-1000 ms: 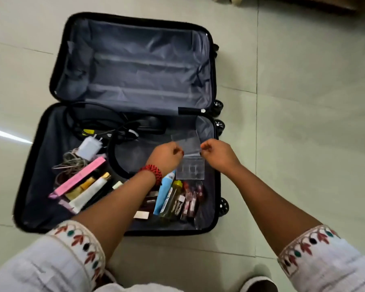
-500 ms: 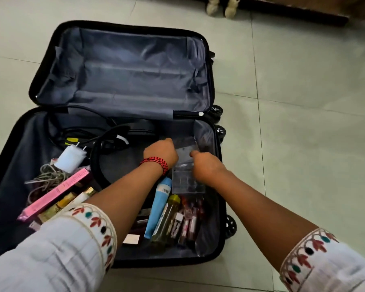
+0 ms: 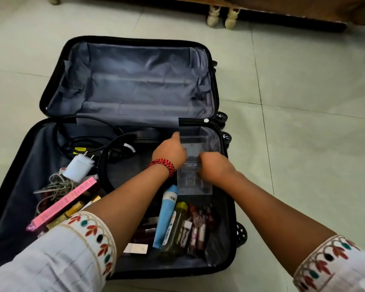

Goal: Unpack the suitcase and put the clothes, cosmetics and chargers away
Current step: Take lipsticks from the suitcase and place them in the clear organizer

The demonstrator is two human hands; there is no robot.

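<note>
**Clear case under both hands**

Head view: the clear rigid plastic case sits at the right of the near half of the open black suitcase; left hand pinches its raised lid; right hand covers its body, fingers hidden, so I cannot tell their state; probably light, slick, brittle; grip the side walls.

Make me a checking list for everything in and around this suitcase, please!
Surface: pale tiled floor; open suitcase lies flat on it.
Job's things: white charger plug, pink box, blue tube, olive bottle, small cosmetic tubes, all in the near half.
Clutter: nothing seen.
Hands: left hand and right hand both hold a clear plastic case.
Cables: black cable bundled near the hinge; grey cord tangled beside the plug.
Surroundings: furniture legs beyond.
</note>
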